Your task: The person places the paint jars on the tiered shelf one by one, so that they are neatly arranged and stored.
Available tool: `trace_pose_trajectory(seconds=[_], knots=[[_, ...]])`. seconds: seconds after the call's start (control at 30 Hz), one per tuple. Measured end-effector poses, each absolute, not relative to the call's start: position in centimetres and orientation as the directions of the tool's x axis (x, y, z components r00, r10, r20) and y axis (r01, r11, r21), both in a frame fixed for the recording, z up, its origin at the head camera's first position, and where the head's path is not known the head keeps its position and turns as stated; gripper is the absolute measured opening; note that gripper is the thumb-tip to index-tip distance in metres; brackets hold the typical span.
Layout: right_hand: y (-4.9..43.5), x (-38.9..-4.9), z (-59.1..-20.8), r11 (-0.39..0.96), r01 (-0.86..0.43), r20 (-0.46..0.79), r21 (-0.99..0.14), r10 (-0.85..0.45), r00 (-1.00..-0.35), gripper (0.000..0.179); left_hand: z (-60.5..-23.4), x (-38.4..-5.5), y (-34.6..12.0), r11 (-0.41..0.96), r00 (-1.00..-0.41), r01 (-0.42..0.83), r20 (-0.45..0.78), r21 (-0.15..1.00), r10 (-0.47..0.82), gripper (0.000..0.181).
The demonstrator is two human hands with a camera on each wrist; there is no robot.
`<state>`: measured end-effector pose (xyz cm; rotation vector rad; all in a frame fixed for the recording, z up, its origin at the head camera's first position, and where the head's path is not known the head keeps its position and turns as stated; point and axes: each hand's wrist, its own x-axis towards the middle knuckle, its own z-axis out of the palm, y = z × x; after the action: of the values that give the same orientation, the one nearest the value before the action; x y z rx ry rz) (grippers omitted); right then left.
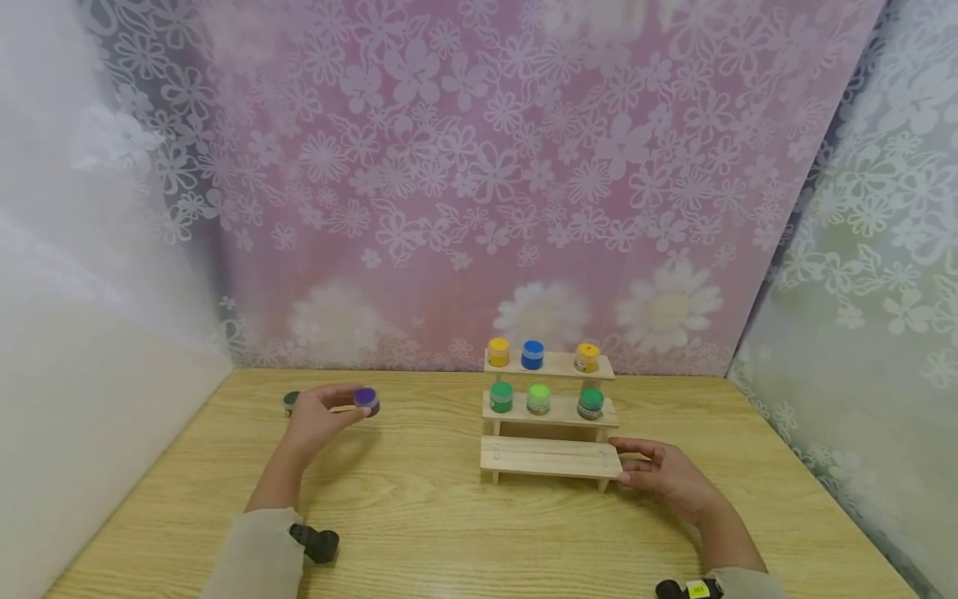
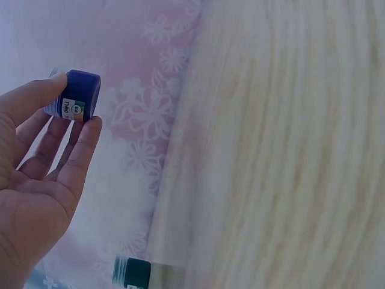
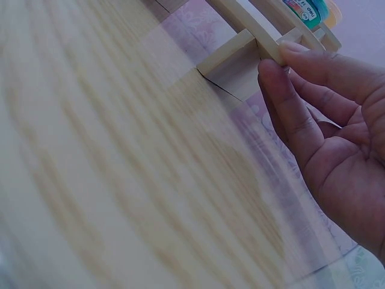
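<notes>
My left hand [image 1: 318,420] pinches a small purple paint jar [image 1: 367,401] between thumb and fingertips, above the left part of the table. The jar's label [image 2: 73,109] faces the left wrist view. With thumb and fingertips, my right hand [image 1: 669,476] grips the right end of the lowest step of a three-step wooden display stand [image 1: 550,457]; the right wrist view shows the thumb [image 3: 325,69] on the board's edge. Yellow, blue and yellow jars stand on the top step, the blue jar [image 1: 533,355] in the middle. Three green jars, one a light green jar [image 1: 538,399], line the middle step.
A dark green jar [image 1: 291,403] sits on the wooden table [image 1: 419,516] behind my left hand, partly hidden by it. Behind the table hangs a pink flowered curtain [image 1: 449,249], with pale sheets at the left and right sides.
</notes>
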<state>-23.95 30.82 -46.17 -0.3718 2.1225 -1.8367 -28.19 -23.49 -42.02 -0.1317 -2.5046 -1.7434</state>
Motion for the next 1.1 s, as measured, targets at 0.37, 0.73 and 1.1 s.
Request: trace_pose_trajectory(seconds=[0.37, 0.73, 1.1], knots=[[30.8, -23.8, -45.9, 0.132, 0.004, -0.056, -0.991, -0.395, -0.917, 0.065, -41.2, -27.4, -21.5, 0.287, -0.982, 0.183, 0.164, 0.940, 0.091, 0.052], [30.6, -23.6, -45.5, 0.127, 0.010, -0.059, -0.992, -0.393, -0.917, 0.065, -40.6, -26.7, -18.8, 0.236, -0.963, 0.238, 0.197, 0.942, 0.182, 0.046], [30.6, -23.6, -45.5, 0.127, 0.005, -0.056, -0.992, -0.406, -0.912, 0.066, -40.5, -25.7, -15.2, 0.179, -0.919, 0.316, 0.253, 0.932, 0.304, 0.037]])
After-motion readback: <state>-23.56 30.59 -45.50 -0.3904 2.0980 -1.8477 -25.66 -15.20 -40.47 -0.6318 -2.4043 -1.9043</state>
